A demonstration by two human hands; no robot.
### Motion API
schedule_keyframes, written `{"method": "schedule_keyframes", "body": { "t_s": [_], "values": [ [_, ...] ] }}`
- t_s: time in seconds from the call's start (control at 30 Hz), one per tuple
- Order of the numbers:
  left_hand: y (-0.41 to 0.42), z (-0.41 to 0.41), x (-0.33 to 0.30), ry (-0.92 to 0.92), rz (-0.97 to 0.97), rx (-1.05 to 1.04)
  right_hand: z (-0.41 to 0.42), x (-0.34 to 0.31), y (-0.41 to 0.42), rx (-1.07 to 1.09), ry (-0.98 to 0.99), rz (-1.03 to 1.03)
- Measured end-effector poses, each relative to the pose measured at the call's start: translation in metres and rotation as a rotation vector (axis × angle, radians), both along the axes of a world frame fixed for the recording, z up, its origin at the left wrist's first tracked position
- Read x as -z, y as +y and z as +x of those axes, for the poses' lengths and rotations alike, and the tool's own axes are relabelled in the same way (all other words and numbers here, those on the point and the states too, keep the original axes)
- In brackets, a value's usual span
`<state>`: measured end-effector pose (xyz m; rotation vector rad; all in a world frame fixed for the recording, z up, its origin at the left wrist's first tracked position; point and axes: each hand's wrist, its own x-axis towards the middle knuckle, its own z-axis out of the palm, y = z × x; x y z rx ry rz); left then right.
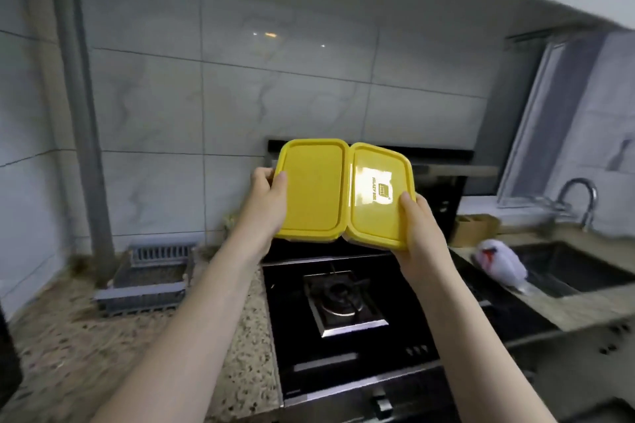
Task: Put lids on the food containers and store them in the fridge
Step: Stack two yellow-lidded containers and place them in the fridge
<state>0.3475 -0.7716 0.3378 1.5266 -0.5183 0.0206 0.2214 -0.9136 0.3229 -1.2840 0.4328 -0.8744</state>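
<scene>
Two food containers with yellow lids are held side by side in the air above the stove. My left hand [266, 203] grips the left container [311, 189] at its left edge, thumb on the lid. My right hand [417, 233] grips the right container [376, 196] at its lower right corner, thumb on the lid. A shiny label with dark print sits on the right lid. The container bodies are mostly hidden beneath the lids. The two lids touch along their inner edges.
A black gas stove [343, 299] lies below the hands in a speckled stone counter [103, 354]. A grey dish rack [151, 275] stands at the back left. At the right are a sink [577, 268] with a faucet [580, 199], a white bag [501, 264] and a cardboard box [476, 228].
</scene>
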Motion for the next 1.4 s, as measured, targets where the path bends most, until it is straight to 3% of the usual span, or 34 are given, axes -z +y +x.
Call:
{"method": "schedule_keyframes", "body": {
  "t_s": [0.23, 0.6, 0.83, 1.1, 1.4],
  "values": [
    [-0.105, -0.073, 0.007, 0.085, 0.034, 0.455, -0.125, 0.004, -0.041, 0.381, 0.014, 0.044],
    [-0.238, -0.27, 0.005, 0.081, 0.132, 1.043, -0.341, 0.002, -0.067, 0.919, -0.056, 0.047],
    [-0.298, -0.379, 0.002, 0.041, 0.098, 1.229, -0.441, -0.001, -0.1, 1.142, -0.104, 0.082],
    [-0.358, -0.471, -0.011, 0.138, 0.113, 1.305, -0.522, -0.013, -0.143, 1.182, -0.105, 0.096],
    [-0.416, -0.52, -0.033, 0.206, 0.138, 1.435, -0.566, -0.029, -0.182, 1.243, -0.105, 0.038]
  ]
}}
